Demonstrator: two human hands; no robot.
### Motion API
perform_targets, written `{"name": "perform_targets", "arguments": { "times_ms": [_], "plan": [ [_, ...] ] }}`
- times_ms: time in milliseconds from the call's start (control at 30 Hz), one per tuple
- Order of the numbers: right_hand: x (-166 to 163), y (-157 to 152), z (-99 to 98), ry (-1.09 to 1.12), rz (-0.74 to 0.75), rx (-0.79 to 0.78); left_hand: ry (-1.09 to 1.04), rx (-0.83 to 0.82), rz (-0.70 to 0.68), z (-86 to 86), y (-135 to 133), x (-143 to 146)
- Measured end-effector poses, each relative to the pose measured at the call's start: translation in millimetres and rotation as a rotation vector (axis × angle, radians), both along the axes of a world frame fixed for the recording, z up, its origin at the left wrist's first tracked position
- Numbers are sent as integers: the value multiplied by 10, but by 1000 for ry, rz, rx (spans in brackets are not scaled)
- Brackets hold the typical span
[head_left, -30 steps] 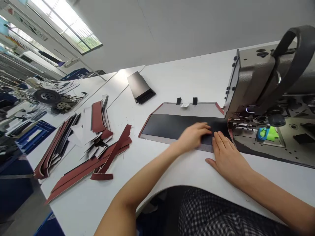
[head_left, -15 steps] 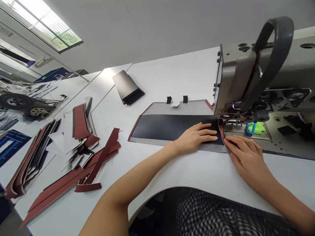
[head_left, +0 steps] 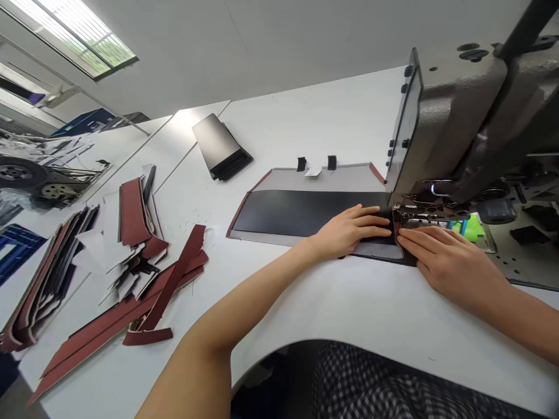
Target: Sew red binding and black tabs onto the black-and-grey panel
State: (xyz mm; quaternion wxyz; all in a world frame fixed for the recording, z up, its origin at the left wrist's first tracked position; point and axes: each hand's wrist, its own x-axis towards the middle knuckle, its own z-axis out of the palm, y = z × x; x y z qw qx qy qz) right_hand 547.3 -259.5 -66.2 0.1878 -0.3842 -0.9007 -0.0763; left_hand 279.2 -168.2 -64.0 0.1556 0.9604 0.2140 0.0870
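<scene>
A flat fabric panel (head_left: 301,210), black in the middle with grey mesh borders and dark red edging, lies on the white table. Its right end is under the presser foot area of a sewing machine (head_left: 454,128). My left hand (head_left: 351,231) rests flat on the panel's black part, fingers stretched towards the machine. Close below the needle area, my right hand (head_left: 445,256) has its fingers together on the dark red edging (head_left: 396,224) at the panel's right end; its thumb is mostly hidden. Two black tabs (head_left: 332,162) and a white label (head_left: 312,172) stick out along the far edge.
Dark red strips (head_left: 131,314) and stacked pieces (head_left: 56,279) lie at the left of the table. Further back is a pile of black sheets (head_left: 222,148). A bright green piece (head_left: 474,228) sits on the machine bed, partly behind the head. Blue crates (head_left: 20,250) stand left.
My right fingers have moved up the red edging towards the needle and lie flatter on it. My left hand stays on the panel. The view has shifted, and the machine looks larger.
</scene>
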Motion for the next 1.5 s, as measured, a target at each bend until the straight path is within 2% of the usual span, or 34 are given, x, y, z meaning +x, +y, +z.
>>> {"name": "perform_targets", "arguments": {
  "times_ms": [133,300,733,1067,1500],
  "plan": [
    [31,75,-12,8,3,-34,-42,18,-10,0,115,35],
    [92,73,-80,130,35,-79,-81,0,-14,37,179,56],
    [44,120,-141,191,-65,-115,-41,-1,28,27,639,132],
    [61,134,-124,205,-58,-129,-52,-10,60,18,653,149],
    [41,122,-92,188,3,-66,-35,-18,44,30,656,123]
  ]
}}
